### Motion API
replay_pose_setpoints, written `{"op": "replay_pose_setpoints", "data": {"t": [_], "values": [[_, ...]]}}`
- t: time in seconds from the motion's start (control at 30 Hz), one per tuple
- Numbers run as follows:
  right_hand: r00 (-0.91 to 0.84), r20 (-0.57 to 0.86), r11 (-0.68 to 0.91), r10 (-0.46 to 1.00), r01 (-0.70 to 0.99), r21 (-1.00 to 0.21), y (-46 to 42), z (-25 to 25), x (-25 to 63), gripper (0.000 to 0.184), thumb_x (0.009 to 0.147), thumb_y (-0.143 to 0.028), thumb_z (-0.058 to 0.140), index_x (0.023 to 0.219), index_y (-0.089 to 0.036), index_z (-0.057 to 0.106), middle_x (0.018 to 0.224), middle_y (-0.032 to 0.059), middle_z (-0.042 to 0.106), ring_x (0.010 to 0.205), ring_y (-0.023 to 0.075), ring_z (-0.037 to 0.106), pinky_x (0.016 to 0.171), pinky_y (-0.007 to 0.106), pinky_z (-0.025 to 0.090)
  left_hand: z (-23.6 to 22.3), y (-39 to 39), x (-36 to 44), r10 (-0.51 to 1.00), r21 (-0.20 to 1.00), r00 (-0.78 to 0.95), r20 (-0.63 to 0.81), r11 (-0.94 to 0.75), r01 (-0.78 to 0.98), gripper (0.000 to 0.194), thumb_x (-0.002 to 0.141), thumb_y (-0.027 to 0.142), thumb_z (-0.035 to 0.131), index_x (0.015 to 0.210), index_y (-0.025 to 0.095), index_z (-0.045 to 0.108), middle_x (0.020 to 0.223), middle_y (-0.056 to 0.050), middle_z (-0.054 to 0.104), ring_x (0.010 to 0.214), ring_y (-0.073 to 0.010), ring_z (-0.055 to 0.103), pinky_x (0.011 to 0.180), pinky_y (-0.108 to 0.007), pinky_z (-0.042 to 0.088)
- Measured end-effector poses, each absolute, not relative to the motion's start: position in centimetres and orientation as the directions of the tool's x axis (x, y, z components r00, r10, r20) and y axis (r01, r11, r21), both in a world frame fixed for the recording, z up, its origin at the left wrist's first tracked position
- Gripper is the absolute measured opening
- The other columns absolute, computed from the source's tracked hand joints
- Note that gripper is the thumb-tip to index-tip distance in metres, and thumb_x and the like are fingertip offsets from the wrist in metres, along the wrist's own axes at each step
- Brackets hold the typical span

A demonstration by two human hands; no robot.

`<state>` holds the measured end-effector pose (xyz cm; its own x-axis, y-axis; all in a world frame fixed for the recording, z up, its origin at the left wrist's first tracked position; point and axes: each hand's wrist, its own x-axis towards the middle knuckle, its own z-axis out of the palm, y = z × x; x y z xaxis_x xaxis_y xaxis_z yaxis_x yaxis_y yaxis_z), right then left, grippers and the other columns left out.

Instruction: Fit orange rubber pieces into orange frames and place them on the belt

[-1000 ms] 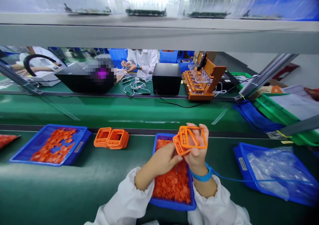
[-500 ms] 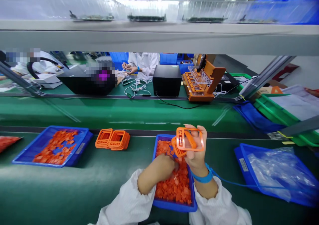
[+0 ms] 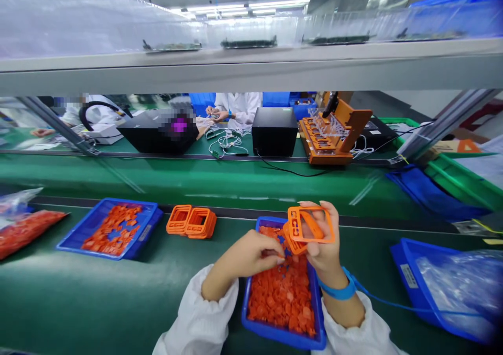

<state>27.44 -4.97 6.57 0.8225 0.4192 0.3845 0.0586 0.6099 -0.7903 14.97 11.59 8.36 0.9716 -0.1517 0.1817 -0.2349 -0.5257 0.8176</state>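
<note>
My right hand [image 3: 324, 250] holds up a pair of orange plastic frames [image 3: 308, 226] over the far end of a blue tray [image 3: 283, 331]. The tray is full of small orange pieces [image 3: 283, 295]. My left hand [image 3: 251, 253] hovers just above those pieces with its fingertips pinched together close to the frames; what it pinches is too small to make out. A blue wrist strap [image 3: 338, 291] with a cord circles my right wrist.
A stack of orange frames [image 3: 192, 222] lies on the green belt to the left, beside a second blue tray [image 3: 147, 229] of orange pieces. A blue tray with clear bags [image 3: 451, 287] sits at right. Across the belt are a black box [image 3: 274, 131], an orange fixture [image 3: 330, 135] and a seated person [image 3: 236, 106].
My left hand dipped into the tray of orange pieces and has come back up, pinched, beside the frames. The view has shifted a little to the left.
</note>
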Motion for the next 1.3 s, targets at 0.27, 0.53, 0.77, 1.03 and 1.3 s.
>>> {"op": "replay_pose_setpoints", "data": {"t": [0.27, 0.53, 0.77, 1.03, 1.3], "values": [[0.668, 0.426, 0.556, 0.61, 0.022, -0.831, -4.5, 7.0, 27.5, 0.1, 0.052, -0.063, 0.104, 0.136, -0.032, 0.06, 0.126, 0.0099, 0.074, 0.115, 0.0289, 0.075, 0.099, 0.042, 0.064, 8.3, 13.2, 13.8, 0.242, 0.922, 0.903, 0.356, -0.247, -0.297, 0.031, 0.098, 0.045, 0.075, 0.091, 0.015, 0.071, 0.09, -0.01, 0.074, 0.082, -0.0171, 0.069, 0.076, -0.027, 0.054], [0.571, 0.463, 0.557, 0.678, 0.013, -0.831, -4.2, 6.5, 26.7, 0.1, 0.057, -0.051, 0.106, 0.143, -0.035, 0.059, 0.131, 0.0098, 0.074, 0.118, 0.0282, 0.075, 0.099, 0.041, 0.064, 8.3, 12.9, 14.2, 0.406, 0.967, 0.878, 0.252, -0.131, -0.217, 0.037, 0.096, 0.051, 0.077, 0.097, 0.015, 0.07, 0.093, -0.007, 0.071, 0.084, -0.017, 0.067, 0.08, -0.029, 0.055], [0.492, 0.478, 0.508, 0.727, 0.082, -0.857, -4.1, 5.7, 26.7, 0.092, 0.064, -0.045, 0.106, 0.144, -0.037, 0.06, 0.14, 0.0087, 0.07, 0.127, 0.0257, 0.071, 0.107, 0.038, 0.059, 7.9, 12.3, 14.6, 0.376, 0.939, 0.868, 0.324, -0.236, -0.249, 0.038, 0.104, 0.051, 0.066, 0.093, 0.016, 0.072, 0.106, -0.011, 0.067, 0.101, -0.0201, 0.065, 0.091, -0.031, 0.053], [0.417, 0.434, 0.414, 0.798, 0.144, -0.899, -4.5, 5.1, 27.2, 0.091, 0.065, -0.053, 0.104, 0.143, -0.037, 0.061, 0.143, 0.0098, 0.066, 0.128, 0.0309, 0.068, 0.106, 0.042, 0.057, 8.4, 12.0, 14.7, 0.277, 0.983, 0.959, -0.063, 0.186, 0.011, 0.052, 0.089, 0.058, 0.083, 0.107, 0.015, 0.062, 0.082, -0.001, 0.066, 0.066, -0.0116, 0.06, 0.063, -0.023, 0.049], [0.36, 0.417, 0.331, 0.835, 0.276, -0.902, -4.8, 5.4, 27.6, 0.09, 0.062, -0.064, 0.101, 0.14, -0.037, 0.064, 0.133, 0.0075, 0.069, 0.12, 0.0315, 0.069, 0.103, 0.042, 0.056, 8.5, 12.7, 14.6, 0.14, 0.957, 0.987, -0.082, 0.289, 0.039, 0.054, 0.084, 0.06, 0.087, 0.094, 0.011, 0.067, 0.072, -0.001, 0.063, 0.059, -0.0076, 0.051, 0.057, -0.02, 0.037]]}}
